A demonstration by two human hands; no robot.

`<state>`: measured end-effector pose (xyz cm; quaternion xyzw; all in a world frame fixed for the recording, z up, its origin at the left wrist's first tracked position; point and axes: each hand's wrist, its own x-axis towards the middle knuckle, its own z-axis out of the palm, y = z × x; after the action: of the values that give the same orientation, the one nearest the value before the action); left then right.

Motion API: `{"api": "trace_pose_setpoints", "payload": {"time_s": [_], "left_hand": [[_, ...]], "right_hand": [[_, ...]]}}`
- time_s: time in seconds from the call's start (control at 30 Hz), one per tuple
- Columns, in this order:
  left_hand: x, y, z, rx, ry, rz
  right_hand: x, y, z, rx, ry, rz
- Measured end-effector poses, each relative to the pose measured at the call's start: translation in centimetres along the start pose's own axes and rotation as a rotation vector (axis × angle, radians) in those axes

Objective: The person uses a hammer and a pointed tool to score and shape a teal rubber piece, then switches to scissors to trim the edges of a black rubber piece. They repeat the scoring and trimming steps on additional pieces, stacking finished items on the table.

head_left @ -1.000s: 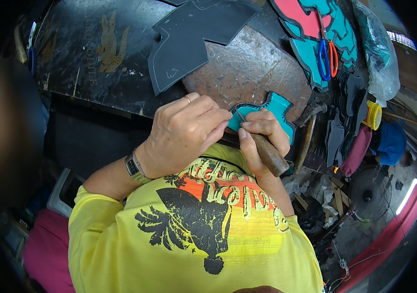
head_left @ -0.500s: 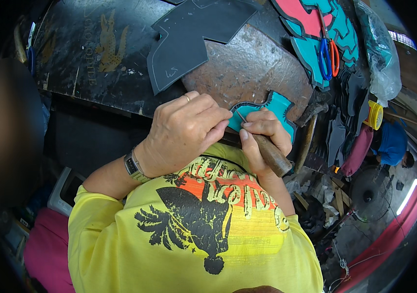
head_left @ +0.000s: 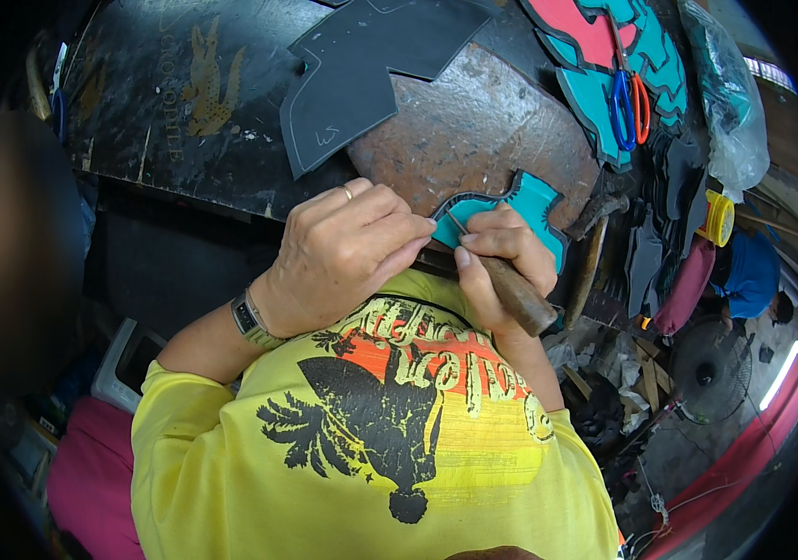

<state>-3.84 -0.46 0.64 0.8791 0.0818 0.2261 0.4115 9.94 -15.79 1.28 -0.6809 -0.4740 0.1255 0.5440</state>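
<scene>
A teal piece [head_left: 536,198] with a black, notched, folded edge lies at the near side of a worn brown board [head_left: 445,121]. My left hand [head_left: 343,250] is closed, thumb and forefinger pinching the piece's left tip. In my right hand [head_left: 511,245] is an awl [head_left: 520,299]; its wooden handle points down to the right, toward me. The awl's thin metal shaft slants over the teal surface beside the black edge, close to my left fingertips. Whether its point presses into the material, I cannot tell.
Beside my right hand lies a hammer [head_left: 593,219]. Scissors [head_left: 625,103] with blue and red handles rest on teal pieces at the far right. A black cut sheet [head_left: 338,112] covers the board's left part. Stacked black pieces [head_left: 656,233] stand right of the hammer.
My left hand has shifted slightly left, its fingertips still at the teal piece's edge. The awl's tip has moved a little left with my right hand.
</scene>
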Motion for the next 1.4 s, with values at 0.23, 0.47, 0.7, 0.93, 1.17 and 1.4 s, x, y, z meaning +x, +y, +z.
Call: {"api": "trace_pose_setpoints", "payload": {"time_s": [0.23,0.47,0.7,0.93,1.17,1.4], "left_hand": [[-0.2,-0.1,-0.1,0.001,0.005,0.005],[-0.5,-0.3,-0.2,0.010,-0.012,0.021],[-0.9,-0.5,-0.3,0.024,-0.010,0.045],[-1.1,-0.6,-0.3,0.065,-0.010,0.072],[-1.1,-0.9,-0.4,0.076,-0.020,0.102],[-1.1,-1.0,-0.5,0.077,-0.010,0.114]], "right_hand": [[-0.1,0.0,0.0,-0.071,-0.043,-0.032],[0.1,0.0,-0.2,0.037,-0.038,0.000],[0.3,-0.1,0.0,-0.017,-0.062,-0.050],[0.4,0.0,-0.2,-0.071,-0.116,-0.075],[0.5,0.0,-0.4,0.019,-0.099,-0.042],[0.6,0.0,-0.2,-0.065,-0.147,-0.100]]}}
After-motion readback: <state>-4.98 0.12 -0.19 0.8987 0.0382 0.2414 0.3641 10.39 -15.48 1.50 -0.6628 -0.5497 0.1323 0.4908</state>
